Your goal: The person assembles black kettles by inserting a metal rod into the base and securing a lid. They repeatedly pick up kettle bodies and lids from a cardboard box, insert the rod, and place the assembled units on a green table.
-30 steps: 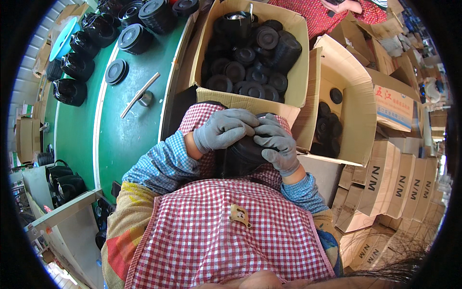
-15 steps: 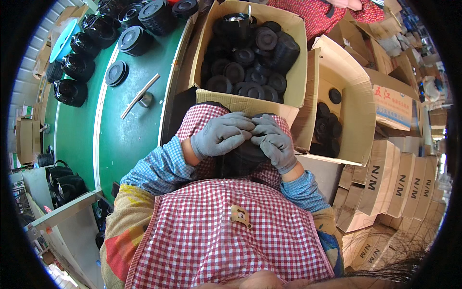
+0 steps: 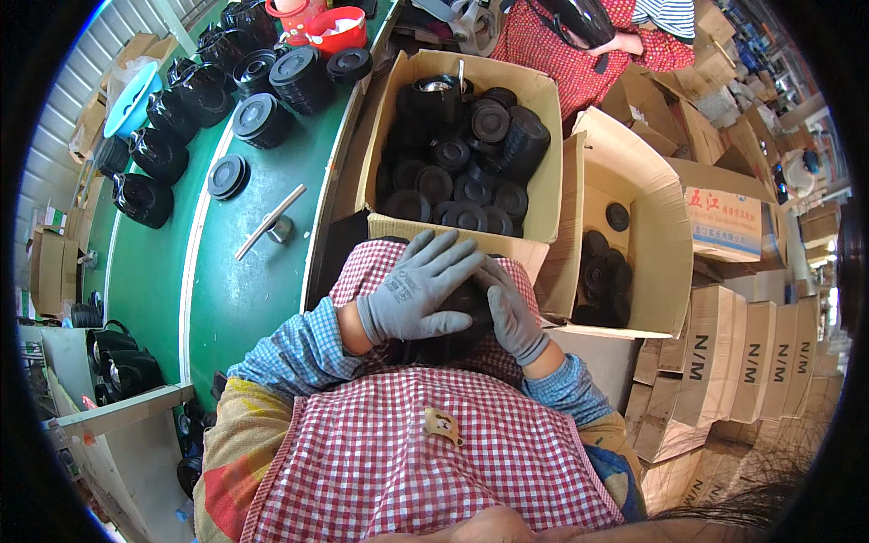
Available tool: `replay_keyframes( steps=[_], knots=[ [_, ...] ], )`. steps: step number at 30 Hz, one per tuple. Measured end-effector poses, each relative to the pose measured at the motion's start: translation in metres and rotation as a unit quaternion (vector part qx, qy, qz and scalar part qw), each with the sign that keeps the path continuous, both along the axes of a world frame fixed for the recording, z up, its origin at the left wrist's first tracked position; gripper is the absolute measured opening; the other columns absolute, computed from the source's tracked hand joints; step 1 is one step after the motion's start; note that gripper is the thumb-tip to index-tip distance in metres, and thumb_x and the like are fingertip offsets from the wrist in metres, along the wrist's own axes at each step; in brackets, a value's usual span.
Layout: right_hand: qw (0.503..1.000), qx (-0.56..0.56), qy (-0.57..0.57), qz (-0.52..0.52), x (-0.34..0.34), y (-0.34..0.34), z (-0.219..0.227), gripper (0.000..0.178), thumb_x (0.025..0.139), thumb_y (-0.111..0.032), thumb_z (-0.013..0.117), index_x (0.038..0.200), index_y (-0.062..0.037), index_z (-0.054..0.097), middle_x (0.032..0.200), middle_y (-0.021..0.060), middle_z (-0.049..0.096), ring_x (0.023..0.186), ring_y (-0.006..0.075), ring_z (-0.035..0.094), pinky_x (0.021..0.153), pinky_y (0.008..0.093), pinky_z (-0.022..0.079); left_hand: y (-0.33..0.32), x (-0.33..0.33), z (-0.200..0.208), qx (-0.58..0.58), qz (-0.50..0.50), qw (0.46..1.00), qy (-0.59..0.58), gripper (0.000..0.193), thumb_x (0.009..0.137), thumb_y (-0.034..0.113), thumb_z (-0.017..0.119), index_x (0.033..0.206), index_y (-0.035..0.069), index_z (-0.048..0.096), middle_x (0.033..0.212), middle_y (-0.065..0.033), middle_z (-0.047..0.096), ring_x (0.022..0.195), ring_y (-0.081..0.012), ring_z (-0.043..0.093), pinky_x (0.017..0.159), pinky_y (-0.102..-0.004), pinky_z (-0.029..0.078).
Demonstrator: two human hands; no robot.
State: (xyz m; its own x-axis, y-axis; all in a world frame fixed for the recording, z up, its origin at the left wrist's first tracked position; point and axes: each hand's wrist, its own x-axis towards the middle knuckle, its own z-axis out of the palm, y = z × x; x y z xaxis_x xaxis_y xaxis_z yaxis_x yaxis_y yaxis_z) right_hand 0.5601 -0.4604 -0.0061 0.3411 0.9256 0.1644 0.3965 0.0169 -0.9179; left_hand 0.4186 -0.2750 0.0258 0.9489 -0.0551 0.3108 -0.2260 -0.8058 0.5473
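My left hand (image 3: 421, 290), in a grey glove, lies with its fingers stretched out over a dark round object (image 3: 477, 313) at my lap. Beside it, my right hand (image 3: 514, 324), gloved alike, has its fingers extended along the object's right side, their tips partly behind the left hand's fingers. The object is black and mostly covered by my hands, so I cannot make out its kind. Just beyond my hands stands a cardboard box (image 3: 398, 227) full of round black lids (image 3: 434, 185). A second box (image 3: 665, 271) to the right holds several more black round parts (image 3: 597, 276).
On the green bench (image 3: 240, 312) at left, a metal bar (image 3: 270, 223) lies across a small metal cylinder. Black pots (image 3: 143, 201), stacked black discs (image 3: 261, 122) and a red basket (image 3: 337, 32) stand farther along. Another person's hand (image 3: 625, 43) is at the far side. Cartons (image 3: 711, 353) line the right.
My curled left fingers have straightened and spread over the dark object. My right fingers have straightened too. The view has tilted up, showing more of the far end and another person's hand.
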Motion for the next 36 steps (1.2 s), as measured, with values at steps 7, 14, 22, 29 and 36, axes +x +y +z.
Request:
replay_keyframes(
  steps=[7,14,22,29,36],
  knots=[
    [0.991,0.044,-0.125,-0.004,-0.011,-0.003,0.027,0.071,0.104,-0.055,0.041,0.143,0.0028,0.052,0.15,0.0231,0.047,0.139,0.0392,0.045,0.117,0.0467,0.032,0.027,0.01,-0.072,-0.451,-0.071,0.89,0.013,0.042,0.11,0.027,0.039,0.125,-0.002,0.065,0.138,-0.0216,0.059,0.134,-0.033,0.053,0.117,-0.0429,0.036],
    [0.999,0.003,0.046,-0.019,0.01,-0.008,-0.009,0.056,0.101,-0.034,0.053,0.139,0.0061,0.054,0.142,0.0234,0.057,0.125,0.034,0.057,0.113,0.0431,0.039,0.01,-0.015,-0.027,-0.296,0.019,0.955,0.011,0.036,0.106,0.022,0.045,0.118,-0.002,0.068,0.133,-0.0227,0.062,0.12,-0.0346,0.063,0.104,-0.0415,0.05],
    [0.986,0.013,-0.164,-0.015,0.019,-0.009,0.012,0.056,0.105,-0.039,0.039,0.147,-0.0039,0.052,0.148,0.0239,0.051,0.138,0.0382,0.046,0.118,0.0467,0.028,0.034,0.019,-0.064,-0.499,-0.041,0.865,-0.006,0.035,0.106,0.021,0.051,0.129,-0.003,0.063,0.13,-0.0161,0.066,0.12,-0.0251,0.062,0.105,-0.0341,0.047],
    [0.987,0.007,-0.155,0.047,0.013,0.003,-0.006,0.056,0.105,-0.043,0.042,0.145,-0.0059,0.054,0.149,0.0173,0.051,0.141,0.0364,0.044,0.12,0.045,0.027,0.019,-0.003,-0.042,-0.36,-0.016,0.931,0.056,0.038,0.104,0.025,0.054,0.129,-0.001,0.063,0.131,-0.0196,0.064,0.124,-0.033,0.061,0.107,-0.0407,0.046],
    [0.995,-0.008,-0.1,0.002,0.006,-0.007,-0.004,0.053,0.107,-0.036,0.039,0.148,-0.0049,0.049,0.153,0.021,0.044,0.145,0.0361,0.037,0.122,0.0438,0.024,0.011,-0.014,-0.014,-0.172,0.008,0.985,0.022,0.04,0.1,0.025,0.056,0.13,-0.001,0.061,0.135,-0.0225,0.061,0.128,-0.0389,0.057,0.109,-0.0442,0.046]
  ],
)
